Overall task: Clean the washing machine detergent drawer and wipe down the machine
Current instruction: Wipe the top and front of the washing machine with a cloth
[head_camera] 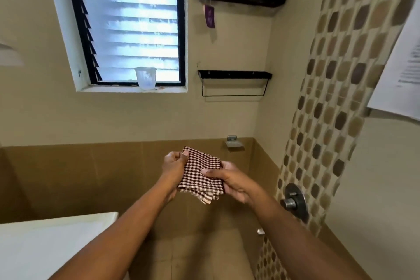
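**Checked cloth (200, 175) held between two hands**

Head view: the folded cloth hangs in the air at picture centre. The left hand (173, 166) pinches its 10 o'clock corner, thumb against curled fingers. The right hand (229, 183) grips its 4 o'clock edge, thumb on top. A white machine top (45, 241) lies at 8 o'clock.

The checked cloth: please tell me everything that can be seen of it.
The checked cloth is woven fabric in dark brown-red and white checks, folded into layers whose loose edges hang at the bottom. It is held in the air before the brown wall tiles. The left hand grips its upper left corner; the right hand holds its right side, thumb across the front.
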The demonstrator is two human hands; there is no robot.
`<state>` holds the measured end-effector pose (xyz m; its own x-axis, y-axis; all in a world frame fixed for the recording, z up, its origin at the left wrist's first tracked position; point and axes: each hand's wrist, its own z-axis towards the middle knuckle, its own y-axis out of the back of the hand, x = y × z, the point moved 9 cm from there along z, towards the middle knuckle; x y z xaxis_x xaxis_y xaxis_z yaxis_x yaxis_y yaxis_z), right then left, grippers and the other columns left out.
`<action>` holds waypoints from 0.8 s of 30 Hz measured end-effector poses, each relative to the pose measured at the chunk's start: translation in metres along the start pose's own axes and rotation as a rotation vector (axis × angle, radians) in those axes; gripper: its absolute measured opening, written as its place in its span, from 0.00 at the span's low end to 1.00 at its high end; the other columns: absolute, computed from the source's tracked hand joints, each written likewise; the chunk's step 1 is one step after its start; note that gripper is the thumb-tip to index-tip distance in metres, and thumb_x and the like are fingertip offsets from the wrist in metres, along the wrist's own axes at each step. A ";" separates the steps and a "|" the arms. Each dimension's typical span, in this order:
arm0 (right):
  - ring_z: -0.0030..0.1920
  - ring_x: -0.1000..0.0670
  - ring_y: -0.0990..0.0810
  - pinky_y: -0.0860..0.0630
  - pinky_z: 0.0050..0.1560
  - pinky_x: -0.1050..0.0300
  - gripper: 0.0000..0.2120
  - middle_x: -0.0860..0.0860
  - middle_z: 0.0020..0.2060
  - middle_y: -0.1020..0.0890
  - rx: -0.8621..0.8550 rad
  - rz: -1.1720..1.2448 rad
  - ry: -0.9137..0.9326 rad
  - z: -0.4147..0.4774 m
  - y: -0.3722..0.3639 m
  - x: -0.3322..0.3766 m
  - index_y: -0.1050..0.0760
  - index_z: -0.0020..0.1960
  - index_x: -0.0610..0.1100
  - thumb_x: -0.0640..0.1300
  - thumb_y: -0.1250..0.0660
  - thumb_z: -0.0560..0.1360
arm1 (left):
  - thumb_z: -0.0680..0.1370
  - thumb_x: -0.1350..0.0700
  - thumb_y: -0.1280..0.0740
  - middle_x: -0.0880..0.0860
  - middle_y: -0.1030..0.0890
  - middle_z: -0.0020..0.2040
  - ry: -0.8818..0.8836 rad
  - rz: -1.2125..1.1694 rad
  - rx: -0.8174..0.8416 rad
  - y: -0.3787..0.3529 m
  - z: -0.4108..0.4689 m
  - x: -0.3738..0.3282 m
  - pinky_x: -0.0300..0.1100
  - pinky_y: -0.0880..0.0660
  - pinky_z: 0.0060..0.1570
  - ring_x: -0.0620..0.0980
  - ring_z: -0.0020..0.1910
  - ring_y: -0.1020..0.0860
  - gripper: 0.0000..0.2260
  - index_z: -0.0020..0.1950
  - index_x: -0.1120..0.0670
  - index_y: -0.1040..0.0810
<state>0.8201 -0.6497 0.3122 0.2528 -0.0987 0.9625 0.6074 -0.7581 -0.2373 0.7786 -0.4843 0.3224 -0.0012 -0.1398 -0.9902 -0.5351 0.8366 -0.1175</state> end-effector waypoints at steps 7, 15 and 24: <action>0.58 0.40 0.15 0.21 0.65 0.38 0.31 0.41 0.58 0.15 -0.201 0.025 0.312 0.075 0.023 0.129 0.26 0.67 0.36 0.26 0.22 0.66 | 0.82 0.58 0.32 0.60 0.13 0.53 -0.012 -0.268 0.220 -0.034 0.081 -0.085 0.48 0.17 0.47 0.56 0.51 0.13 0.11 0.61 0.62 0.20; 0.50 0.44 0.13 0.15 0.48 0.50 0.25 0.45 0.53 0.14 -0.437 -0.345 0.228 0.184 0.066 0.161 0.24 0.67 0.41 0.36 0.24 0.71 | 0.77 0.68 0.31 0.58 0.18 0.62 -0.115 -0.017 0.414 -0.058 0.190 -0.098 0.53 0.17 0.55 0.58 0.56 0.16 0.26 0.74 0.56 0.29; 0.52 0.41 0.14 0.16 0.55 0.40 0.27 0.39 0.54 0.15 -0.579 -0.429 0.330 0.262 0.096 0.228 0.24 0.64 0.39 0.33 0.20 0.67 | 0.79 0.66 0.32 0.53 0.15 0.52 -0.236 0.169 0.344 -0.079 0.297 -0.139 0.43 0.16 0.44 0.52 0.50 0.15 0.18 0.69 0.57 0.23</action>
<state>1.1328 -0.5760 0.4749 -0.2066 0.1610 0.9651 0.0899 -0.9791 0.1826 1.0723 -0.3733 0.4471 0.1495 0.1053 -0.9831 -0.2315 0.9704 0.0687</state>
